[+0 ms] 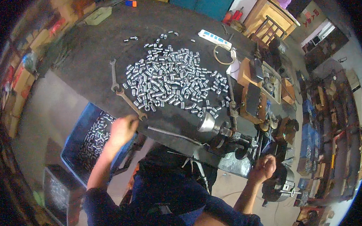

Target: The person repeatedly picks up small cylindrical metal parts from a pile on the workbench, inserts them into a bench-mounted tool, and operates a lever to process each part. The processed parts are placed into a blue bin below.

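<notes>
My left hand point(124, 131) is above the table's near edge, beside the blue crate point(73, 136) and close to the lower end of an open-end wrench point(130, 102). Its fingers are curled together; anything in them is too small or hidden. On the right, my right hand point(265, 167) is bent into a closed shape next to a small bench machine point(236, 141) with a round metal cup point(206, 123). What its fingers hold, if anything, cannot be made out. A wide heap of short shiny metal sleeves point(169, 79) lies on the dark table point(81, 44).
Another wrench point(114, 75) lies left of the heap. A thin rod point(172, 134) runs along the near edge. Behind are a white power strip point(215, 38) and a coiled cable point(223, 56). Wooden boxes point(253, 103) stand right; a dark bin point(59, 195) is lower left.
</notes>
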Available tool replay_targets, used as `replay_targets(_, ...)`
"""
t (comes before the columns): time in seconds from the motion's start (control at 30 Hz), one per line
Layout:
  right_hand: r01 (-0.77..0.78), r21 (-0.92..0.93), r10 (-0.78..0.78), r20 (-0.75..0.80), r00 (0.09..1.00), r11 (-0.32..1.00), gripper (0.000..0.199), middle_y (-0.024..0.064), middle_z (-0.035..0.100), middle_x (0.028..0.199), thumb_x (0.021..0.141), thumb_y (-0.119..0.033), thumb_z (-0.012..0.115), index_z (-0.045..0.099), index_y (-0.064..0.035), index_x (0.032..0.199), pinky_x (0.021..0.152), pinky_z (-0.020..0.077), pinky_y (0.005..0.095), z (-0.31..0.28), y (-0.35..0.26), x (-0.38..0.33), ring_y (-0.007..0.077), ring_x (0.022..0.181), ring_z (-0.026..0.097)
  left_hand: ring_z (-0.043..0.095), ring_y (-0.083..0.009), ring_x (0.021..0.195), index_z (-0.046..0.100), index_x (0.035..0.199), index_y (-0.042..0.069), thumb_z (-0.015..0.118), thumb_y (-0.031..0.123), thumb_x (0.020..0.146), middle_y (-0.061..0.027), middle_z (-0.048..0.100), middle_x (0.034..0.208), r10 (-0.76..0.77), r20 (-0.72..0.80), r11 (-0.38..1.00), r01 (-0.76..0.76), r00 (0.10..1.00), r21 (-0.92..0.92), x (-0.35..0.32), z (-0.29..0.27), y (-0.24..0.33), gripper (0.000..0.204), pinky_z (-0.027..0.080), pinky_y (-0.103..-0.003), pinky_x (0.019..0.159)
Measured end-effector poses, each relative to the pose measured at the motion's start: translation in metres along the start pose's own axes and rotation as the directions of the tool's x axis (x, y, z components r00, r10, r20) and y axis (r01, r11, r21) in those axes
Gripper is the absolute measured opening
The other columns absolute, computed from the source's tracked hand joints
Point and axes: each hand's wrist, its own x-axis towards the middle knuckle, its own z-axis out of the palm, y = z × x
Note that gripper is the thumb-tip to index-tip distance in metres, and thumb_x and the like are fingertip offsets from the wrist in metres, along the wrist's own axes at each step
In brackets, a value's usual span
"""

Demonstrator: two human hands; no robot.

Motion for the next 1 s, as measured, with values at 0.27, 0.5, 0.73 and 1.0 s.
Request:
replay_targets(0.27, -0.297, -0.001, 0.294, -0.133, 0.946, 0.955, 0.02, -0.0053, 0.039, 0.055, 0.083, -0.023, 0.049, 0.053, -0.0034, 0.08, 0.036, 0.0213, 0.0176, -0.029, 0.064, -0.018, 0.0029, 0.042, 0.03, 0.058, -0.0313, 0.064, 0.055, 0.077, 0.007, 0.052, 0.02, 0.075, -0.0137, 0.059, 0.066, 0.391, 0.076, 0.912, -0.397, 0.917, 0.105, 0.1, 0.102, 0.084, 0.013, 0.046, -0.042, 0.055)
replay_targets(0.5, -0.32, 0.023, 0.319, -0.174, 0.932, 0.947, 0.016, -0.0043, 0.043, 0.058, 0.08, -0.017, 0.05, 0.052, -0.0016, 0.079, 0.037, 0.0255, 0.0175, -0.026, 0.066, -0.015, 0.0038, 0.043, 0.034, 0.057, -0.0305, 0.058, 0.053, 0.074, 0.007, 0.057, 0.021, 0.072, -0.013, 0.057, 0.061, 0.495, 0.094, 0.855, -0.504, 0.864, 0.125, 0.094, 0.11, 0.081, 0.014, 0.044, -0.042, 0.051)
replay_targets(0.73, -0.347, 0.025, 0.346, -0.183, 0.92, 0.937, 0.02, -0.0049, 0.041, 0.059, 0.081, -0.021, 0.051, 0.052, -0.0016, 0.081, 0.038, 0.0247, 0.0176, -0.028, 0.065, -0.016, 0.0037, 0.044, 0.033, 0.054, -0.0175, 0.05, 0.048, 0.067, 0.005, 0.058, 0.013, 0.074, -0.007, 0.052, 0.054, 0.282, 0.249, 0.874, -0.141, 0.926, -0.466, 0.083, 0.096, 0.083, 0.014, 0.042, -0.032, 0.045)
replay_targets(1.0, -0.345, -0.016, 0.339, -0.153, 0.928, 0.939, 0.019, -0.0045, 0.042, 0.059, 0.081, -0.021, 0.049, 0.052, -0.002, 0.08, 0.038, 0.0259, 0.0181, -0.025, 0.062, -0.015, 0.0041, 0.044, 0.035, 0.058, -0.0128, 0.069, 0.053, 0.092, -0.004, 0.055, 0.003, 0.079, -0.0053, 0.057, 0.075, 0.527, 0.187, 0.322, 0.009, 0.829, -0.947, 0.052, 0.03, 0.12, 0.015, 0.045, -0.024, 0.064)
